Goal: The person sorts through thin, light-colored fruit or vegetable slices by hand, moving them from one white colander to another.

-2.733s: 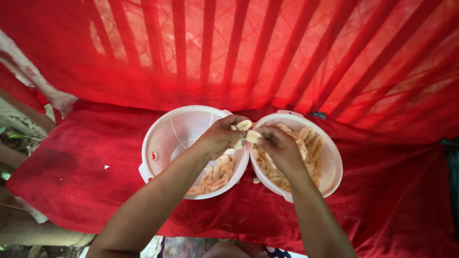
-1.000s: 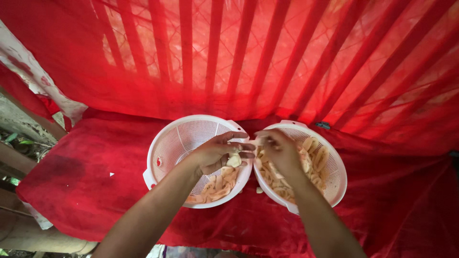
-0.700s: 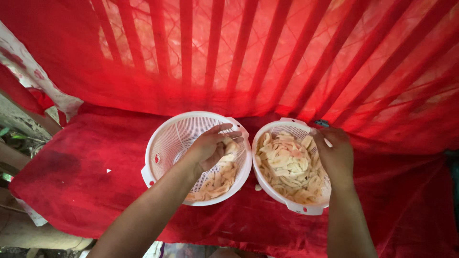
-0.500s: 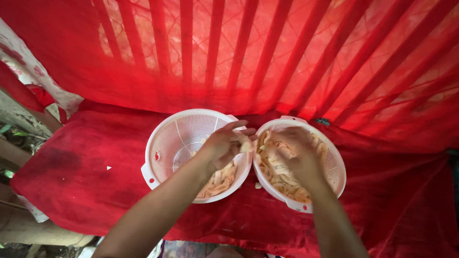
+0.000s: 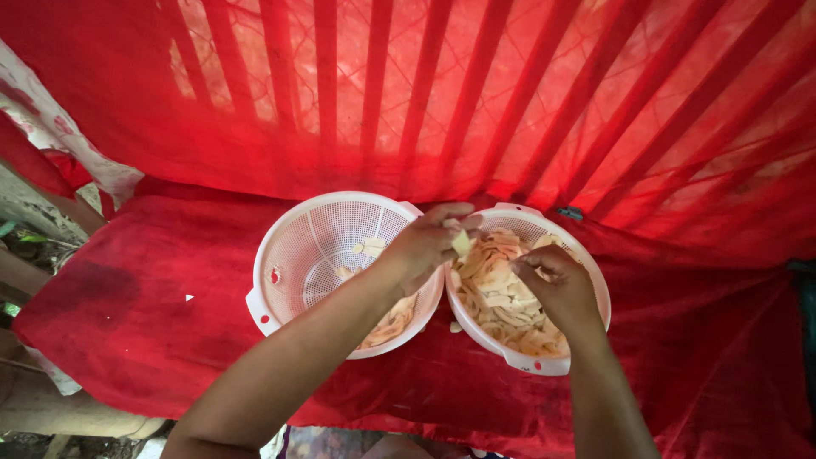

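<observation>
Pinching a pale slice (image 5: 461,243) between thumb and fingertips, the left hand (image 5: 422,246) has its grip closed on that piece, held over the gap where the two white baskets touch, within easy reach of both. The right hand (image 5: 557,285) is curled down into the heaped slices (image 5: 497,297) of the right basket (image 5: 544,365); whether it grips any I cannot tell. The left basket (image 5: 297,246), on the red-draped surface (image 5: 136,314), holds fewer pieces
</observation>
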